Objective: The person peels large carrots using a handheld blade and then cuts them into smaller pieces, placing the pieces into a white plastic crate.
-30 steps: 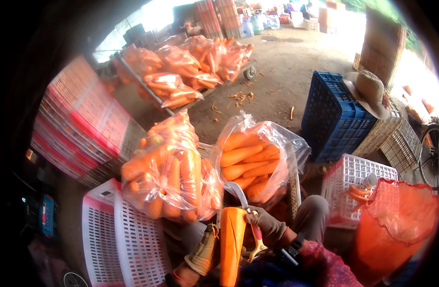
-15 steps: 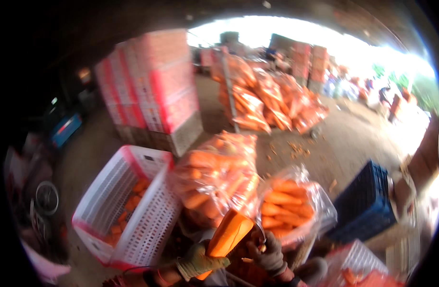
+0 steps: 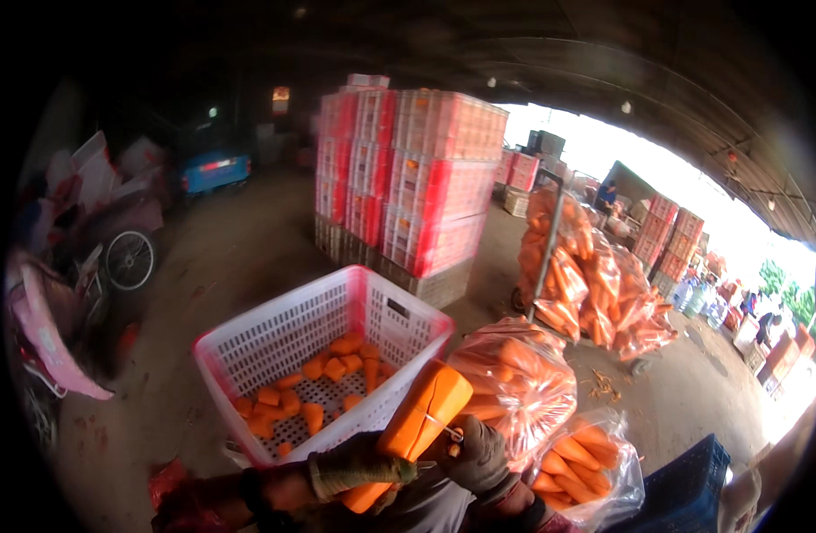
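A thick orange carrot (image 3: 425,400) slants upward at the lower middle, its broad end toward the far side. My left hand (image 3: 359,473), in a greenish work glove, is closed around its lower part. My dark-gloved right hand (image 3: 481,457) is closed on a small thin-bladed metal tool (image 3: 441,426), whose blade lies across the carrot's face. The tool's handle is mostly hidden in the fist. Beyond my left hand stands a white perforated crate (image 3: 279,351) with a pink-red rim. Several cut carrot pieces (image 3: 288,404) lie on its bottom.
Clear bags of carrots (image 3: 514,382) stand to the right, one bag (image 3: 575,466) open. A dark blue crate (image 3: 679,489) is at the lower right. Stacked red-and-white crates (image 3: 408,178) rise ahead, beside a cart of bagged carrots (image 3: 585,275). A wheeled vehicle (image 3: 128,258) is at left.
The view has swung left, so the white crate and bags appear further right. The tool's blade, earlier beside the carrot, now lies across its face. My left hand still grips the carrot.
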A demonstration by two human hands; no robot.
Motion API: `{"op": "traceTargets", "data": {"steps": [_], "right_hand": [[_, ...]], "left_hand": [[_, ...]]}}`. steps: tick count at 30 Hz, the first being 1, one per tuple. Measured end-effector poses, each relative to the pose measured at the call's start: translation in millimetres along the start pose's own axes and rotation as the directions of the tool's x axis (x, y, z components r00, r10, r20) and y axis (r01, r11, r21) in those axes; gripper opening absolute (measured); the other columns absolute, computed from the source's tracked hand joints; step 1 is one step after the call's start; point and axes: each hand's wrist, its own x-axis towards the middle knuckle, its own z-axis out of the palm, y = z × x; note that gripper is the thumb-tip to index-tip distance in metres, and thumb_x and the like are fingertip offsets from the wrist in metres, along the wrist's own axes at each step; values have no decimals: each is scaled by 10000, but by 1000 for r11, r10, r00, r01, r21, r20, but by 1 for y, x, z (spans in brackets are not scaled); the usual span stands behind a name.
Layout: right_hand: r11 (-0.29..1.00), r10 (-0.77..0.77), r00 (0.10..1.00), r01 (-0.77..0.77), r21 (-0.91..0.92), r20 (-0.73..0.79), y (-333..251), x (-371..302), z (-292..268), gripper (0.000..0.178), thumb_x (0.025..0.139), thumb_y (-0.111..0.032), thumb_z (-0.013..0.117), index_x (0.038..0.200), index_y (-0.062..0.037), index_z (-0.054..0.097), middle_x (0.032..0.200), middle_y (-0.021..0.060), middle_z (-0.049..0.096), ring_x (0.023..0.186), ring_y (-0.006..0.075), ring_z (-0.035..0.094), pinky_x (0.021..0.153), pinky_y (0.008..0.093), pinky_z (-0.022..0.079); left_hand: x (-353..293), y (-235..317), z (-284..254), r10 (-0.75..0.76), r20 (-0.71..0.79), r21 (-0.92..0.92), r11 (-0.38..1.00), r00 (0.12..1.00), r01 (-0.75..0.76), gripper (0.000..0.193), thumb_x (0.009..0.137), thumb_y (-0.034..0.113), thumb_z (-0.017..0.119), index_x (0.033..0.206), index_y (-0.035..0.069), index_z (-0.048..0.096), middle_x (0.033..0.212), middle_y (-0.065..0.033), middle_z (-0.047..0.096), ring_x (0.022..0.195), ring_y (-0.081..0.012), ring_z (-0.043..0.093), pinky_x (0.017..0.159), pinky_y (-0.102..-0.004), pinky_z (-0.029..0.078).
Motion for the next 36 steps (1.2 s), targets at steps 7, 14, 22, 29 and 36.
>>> {"op": "traceTargets", "data": {"steps": [7,14,22,29,36], "right_hand": [[982,48,969,-1,-190,243,24,27,44,208,743,-175,594,899,-79,497,724,128,580,643,334,586,564,436,462],[985,-168,949,170,17,266,10,71,104,233,770,-191,574,947,-60,500,725,132,591,645,326,605,565,428,484],[965,149,678,59,-255,720,7,113,106,371,792,-277,520,1065,-26,504,902,201,636,873,360,611,760,428,478],[941,319,796,-332,-70,514,-13,96,83,298,770,-259,603,992,-67,554,880,135,645,795,321,630,729,395,508],[986,105,954,-137,96,281,-24,55,89,233,755,-218,611,907,-82,500,703,77,597,671,280,615,601,367,500]], "left_hand": [[14,-4,-58,260,-131,229,947,957,-226,402,770,217,702,1056,4,516,802,-62,592,647,-135,573,562,-262,468],[-19,-1,-82,226,23,-381,902,974,-200,338,806,277,638,991,16,530,691,-58,533,507,-128,499,477,-246,427],[-37,17,-129,269,-428,-148,921,863,-360,323,797,244,638,1002,19,530,727,-43,540,628,-159,549,584,-281,465],[-34,18,-126,368,-406,-284,819,836,-498,408,839,354,596,1064,27,499,756,-54,548,548,-138,523,486,-248,433],[-29,-29,-107,376,-77,-653,681,923,-332,685,833,674,371,1052,35,482,624,-32,442,376,-122,318,365,-253,289]]}}
